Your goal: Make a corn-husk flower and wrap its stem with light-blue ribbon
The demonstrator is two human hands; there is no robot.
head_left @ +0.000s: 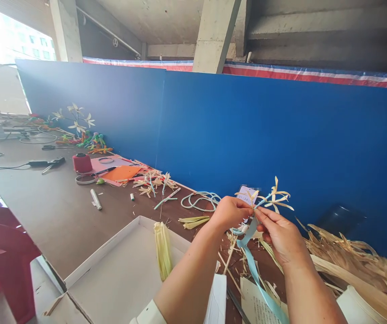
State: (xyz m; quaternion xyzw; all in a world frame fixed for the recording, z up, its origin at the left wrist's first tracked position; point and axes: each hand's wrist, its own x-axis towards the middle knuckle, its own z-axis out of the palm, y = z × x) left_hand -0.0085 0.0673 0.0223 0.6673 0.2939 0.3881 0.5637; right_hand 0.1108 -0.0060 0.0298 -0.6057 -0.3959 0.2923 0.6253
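My left hand (229, 213) is closed in a pinch on the stem of a small straw flower (274, 197) with pale, thin petals. Just to the right, my right hand (279, 234) is closed too, its fingertips pinching a light blue ribbon (256, 270) against the same stem. The ribbon trails down from my hands toward the table's near edge. Both hands hover above the brown table (54, 211), in front of the blue partition (247, 135).
A white cardboard box lid (112, 279) with a bundle of pale straw (163, 249) lies at front left. A heap of dried husks (352, 261) sits at right. Finished straw flowers (152, 180), orange paper (122, 173), a red spool (82, 162), scissors and cables lie further left. A red chair (0, 256) stands at far left.
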